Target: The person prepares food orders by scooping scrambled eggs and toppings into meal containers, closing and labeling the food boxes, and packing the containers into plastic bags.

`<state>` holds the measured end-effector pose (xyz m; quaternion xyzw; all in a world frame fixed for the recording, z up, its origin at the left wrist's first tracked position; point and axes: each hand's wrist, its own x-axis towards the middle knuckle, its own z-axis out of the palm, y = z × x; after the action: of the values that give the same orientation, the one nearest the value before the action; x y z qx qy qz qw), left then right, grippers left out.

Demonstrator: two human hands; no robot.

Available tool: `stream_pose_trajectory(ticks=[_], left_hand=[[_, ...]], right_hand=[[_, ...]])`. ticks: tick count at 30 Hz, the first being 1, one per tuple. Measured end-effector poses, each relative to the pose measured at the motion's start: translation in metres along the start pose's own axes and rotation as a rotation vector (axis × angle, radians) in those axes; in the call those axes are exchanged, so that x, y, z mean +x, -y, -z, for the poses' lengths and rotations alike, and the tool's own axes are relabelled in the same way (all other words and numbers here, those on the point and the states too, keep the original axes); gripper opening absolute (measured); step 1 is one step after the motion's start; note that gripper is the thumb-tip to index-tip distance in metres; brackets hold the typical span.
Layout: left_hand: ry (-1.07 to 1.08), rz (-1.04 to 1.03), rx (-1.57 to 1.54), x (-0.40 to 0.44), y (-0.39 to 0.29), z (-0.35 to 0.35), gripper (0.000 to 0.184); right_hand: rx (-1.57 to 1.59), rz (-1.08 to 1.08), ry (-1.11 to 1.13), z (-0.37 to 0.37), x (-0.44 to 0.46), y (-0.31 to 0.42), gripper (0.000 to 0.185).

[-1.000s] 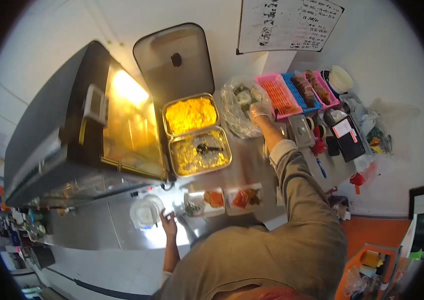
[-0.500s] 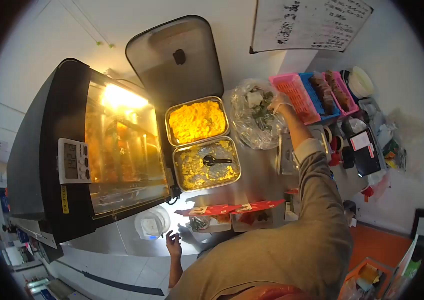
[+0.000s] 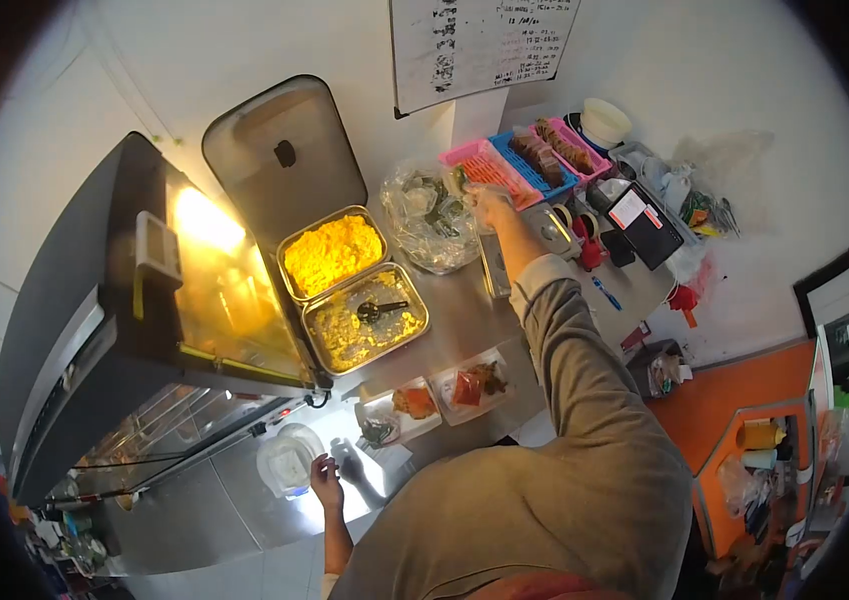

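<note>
My right hand (image 3: 488, 203) is stretched out to the right rim of a large clear plastic bag (image 3: 432, 250). A small packet with something green inside (image 3: 460, 180) shows at its closed fingertips. The bag holds several similar pale and dark green packets. My left hand (image 3: 326, 482) hangs over the counter's front edge, fingers loosely apart and holding nothing. Closest to it is a stack of clear round plastic lids or tubs (image 3: 288, 462). Two open food boxes stand in front of me: the left box (image 3: 407, 432) has a green packet in it, the right box (image 3: 490, 400) reddish food.
A metal tray of yellow food (image 3: 333, 256) stands behind a tray with leftover bits (image 3: 325, 350) and black tongs (image 3: 383, 310). At left is a lit glass display warmer (image 3: 235, 310). Pink and blue baskets (image 3: 490, 170) stand behind the bag, a black tablet (image 3: 648, 232) to the right.
The view has swung right and down, showing more of the boxes' insides. My right hand has come up out of the bag with a packet. My left hand stays low by the counter.
</note>
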<state>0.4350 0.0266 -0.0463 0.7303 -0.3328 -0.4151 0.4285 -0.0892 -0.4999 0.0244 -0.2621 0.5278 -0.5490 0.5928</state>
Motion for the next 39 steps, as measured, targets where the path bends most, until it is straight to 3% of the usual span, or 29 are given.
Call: stream_pose_trajectory(ticks=[3, 6, 7, 10, 11, 14, 16, 18, 19, 20, 22, 25, 27, 29, 31, 33, 35, 38, 39], left_hand=[[-0.056, 0.042, -0.071, -0.014, 0.012, 0.011, 0.024], [-0.089, 0.065, -0.116, -0.026, 0.016, 0.016, 0.025], [-0.093, 0.075, -0.101, -0.030, 0.015, 0.017, 0.026], [-0.118, 0.101, -0.160, -0.041, 0.013, 0.012, 0.027], [-0.133, 0.113, -0.168, -0.042, 0.017, 0.009, 0.026], [-0.156, 0.122, -0.182, -0.044, 0.023, 0.001, 0.026], [-0.174, 0.129, -0.191, -0.046, 0.014, -0.005, 0.024], [-0.186, 0.140, -0.202, -0.047, 0.017, -0.006, 0.023], [-0.205, 0.146, -0.220, -0.046, 0.018, -0.007, 0.023], [-0.223, 0.159, -0.231, -0.047, 0.016, -0.007, 0.024], [-0.265, 0.125, -0.217, -0.043, 0.025, -0.006, 0.027], [-0.261, 0.121, -0.204, -0.046, 0.022, 0.003, 0.033], [-0.220, 0.126, -0.201, -0.053, 0.010, 0.007, 0.034], [-0.219, 0.153, -0.202, -0.054, 0.017, 0.009, 0.033], [-0.174, 0.139, -0.177, -0.057, 0.023, 0.012, 0.032], [-0.109, 0.095, -0.118, -0.053, 0.020, 0.016, 0.030], [-0.012, 0.009, -0.106, -0.042, 0.016, 0.015, 0.031], [0.193, -0.166, 0.004, -0.028, -0.002, 0.004, 0.031], [0.366, -0.201, 0.064, -0.033, -0.032, 0.001, 0.032]], right_hand=[[0.197, -0.085, -0.028, -0.045, -0.076, 0.031, 0.014], [0.216, -0.107, -0.055, -0.056, -0.063, 0.026, 0.015], [0.155, -0.180, 0.190, -0.027, -0.021, 0.010, 0.014], [-0.058, -0.023, -0.129, -0.024, 0.033, -0.018, 0.018], [-0.202, -0.155, -0.090, -0.006, 0.075, -0.032, 0.021], [-0.314, 0.090, -0.292, -0.048, -0.016, 0.009, 0.022], [-0.330, 0.086, -0.268, -0.036, 0.035, -0.016, 0.025], [-0.496, -0.008, -0.369, -0.050, -0.011, 0.014, 0.027], [-0.441, 0.102, -0.276, -0.034, 0.022, -0.003, 0.036], [-0.354, 0.046, -0.150, -0.031, 0.027, 0.005, 0.041], [-0.081, 0.091, 0.004, -0.036, 0.002, 0.020, 0.038], [0.224, 0.199, 0.280, -0.038, -0.130, 0.046, 0.034], [0.255, 0.142, 0.505, -0.038, -0.240, 0.048, 0.031], [-0.039, -0.023, 0.820, -0.031, -0.317, 0.033, 0.025], [-0.603, 0.001, 0.804, -0.019, -0.362, -0.006, 0.014], [-0.698, 0.110, 0.522, -0.022, -0.403, -0.057, 0.010], [-1.246, 0.663, 0.296, -0.006, -0.415, -0.126, 0.021], [-1.626, 0.852, 0.135, 0.010, -0.436, -0.189, 0.027], [-1.603, 0.849, 0.101, -0.002, -0.452, -0.176, 0.034]])
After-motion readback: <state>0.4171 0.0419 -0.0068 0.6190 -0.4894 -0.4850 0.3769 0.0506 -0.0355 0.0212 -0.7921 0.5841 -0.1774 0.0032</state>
